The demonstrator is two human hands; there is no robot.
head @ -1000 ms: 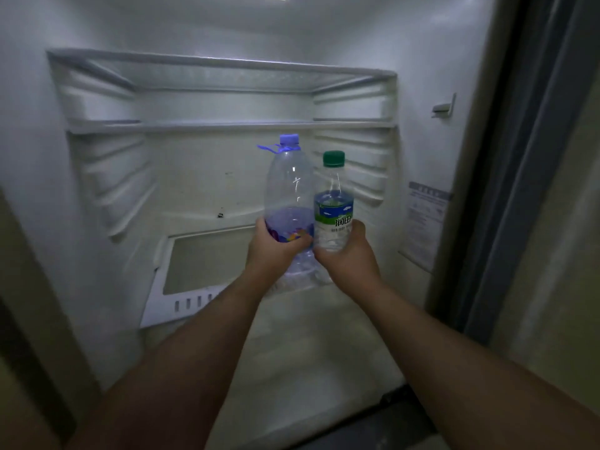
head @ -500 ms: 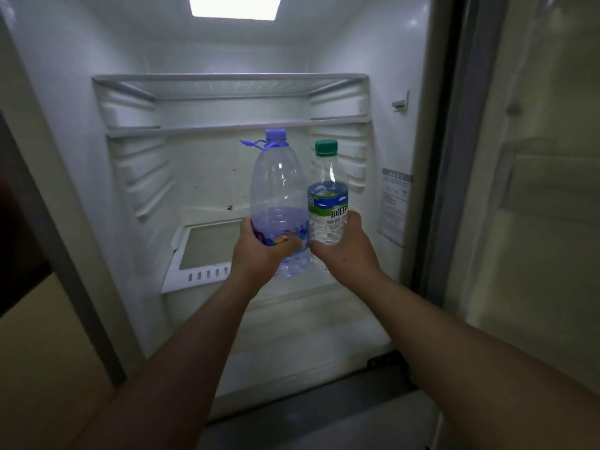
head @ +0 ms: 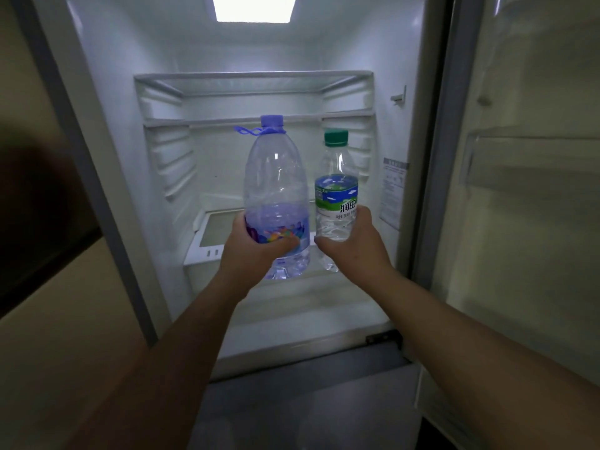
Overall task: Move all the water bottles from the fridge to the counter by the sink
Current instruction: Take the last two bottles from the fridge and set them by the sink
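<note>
The left hand [head: 256, 245] grips the large purple-capped bottle [head: 276, 190] and the right hand [head: 352, 246] the small green-capped bottle [head: 336, 193], both lifted before the bare-looking fridge [head: 259, 95]; carrying them to the counter remains.

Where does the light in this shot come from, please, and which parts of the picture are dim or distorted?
Head view: the ceiling lamp inside the fridge is blown out white; the purple-capped bottle and green-capped bottle are backlit and sharp; both forearms and the floor lie in shadow; a dark blur sits at the left edge; the wide lens slants the door frame.
</note>
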